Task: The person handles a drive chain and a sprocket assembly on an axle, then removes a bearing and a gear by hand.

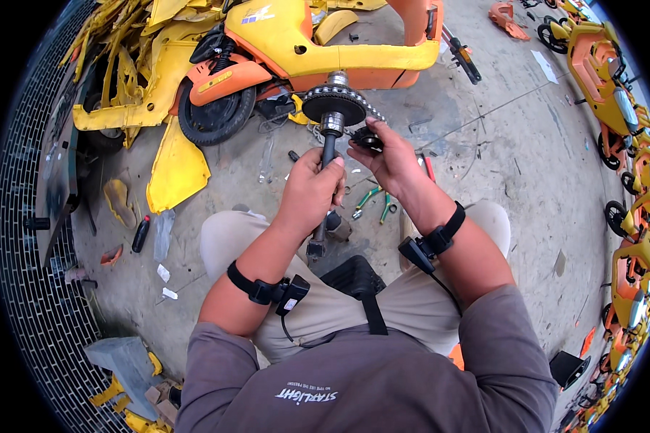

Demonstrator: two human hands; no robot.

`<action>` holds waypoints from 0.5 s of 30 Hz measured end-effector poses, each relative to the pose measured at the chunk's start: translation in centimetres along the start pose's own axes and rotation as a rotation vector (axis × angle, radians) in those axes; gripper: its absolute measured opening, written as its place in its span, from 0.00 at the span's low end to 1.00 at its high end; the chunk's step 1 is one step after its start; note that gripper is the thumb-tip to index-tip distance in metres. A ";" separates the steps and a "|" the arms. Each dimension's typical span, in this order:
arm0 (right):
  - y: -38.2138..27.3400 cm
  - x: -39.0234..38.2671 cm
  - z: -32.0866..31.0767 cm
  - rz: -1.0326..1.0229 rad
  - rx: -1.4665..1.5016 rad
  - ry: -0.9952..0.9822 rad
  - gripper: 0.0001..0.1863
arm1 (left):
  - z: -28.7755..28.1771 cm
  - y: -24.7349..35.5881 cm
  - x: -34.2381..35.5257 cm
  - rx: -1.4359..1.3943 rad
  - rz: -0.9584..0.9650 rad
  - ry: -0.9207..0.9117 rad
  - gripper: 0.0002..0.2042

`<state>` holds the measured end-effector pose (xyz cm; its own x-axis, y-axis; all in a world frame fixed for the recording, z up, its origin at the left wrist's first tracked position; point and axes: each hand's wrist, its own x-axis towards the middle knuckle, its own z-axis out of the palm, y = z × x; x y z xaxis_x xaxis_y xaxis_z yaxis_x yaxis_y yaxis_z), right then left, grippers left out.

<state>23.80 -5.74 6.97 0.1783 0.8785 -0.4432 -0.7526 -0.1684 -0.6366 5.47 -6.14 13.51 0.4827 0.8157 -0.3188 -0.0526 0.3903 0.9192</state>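
In front of me a toothed chainring is mounted on a metal axle, with a roller chain around its rim. My left hand is closed around the dark shaft below the chainring; the shaft's lower end sticks out beneath my fist. Just right of it, my right hand pinches a small dark round part, perhaps a sprocket, close to the loose run of chain. My fingers partly cover this part, so its kind is unclear.
Green-handled pliers and a black screwdriver lie on the concrete floor. Ahead stands a yellow and orange scooter body with a black wheel. Broken yellow panels pile up at the far left; several scooters line the right.
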 end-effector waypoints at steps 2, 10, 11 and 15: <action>0.4 0.5 -0.5 -0.065 0.026 0.011 0.12 | 0.2 -0.6 0.2 -0.025 0.016 -0.007 0.09; 0.9 -0.2 1.3 -0.194 -0.146 0.100 0.28 | 1.4 -1.9 0.3 -0.050 0.075 -0.029 0.08; 0.9 -0.4 1.6 -0.203 -0.185 0.117 0.30 | 1.3 -2.0 0.4 -0.049 0.081 -0.034 0.08; 0.7 -0.2 1.3 -0.073 -0.004 0.085 0.20 | 1.3 -2.4 0.5 -0.035 0.083 -0.051 0.08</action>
<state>22.40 -5.45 7.38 0.2861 0.8474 -0.4472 -0.7330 -0.1070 -0.6718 6.98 -7.28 11.42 0.5192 0.8234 -0.2289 -0.1244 0.3378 0.9330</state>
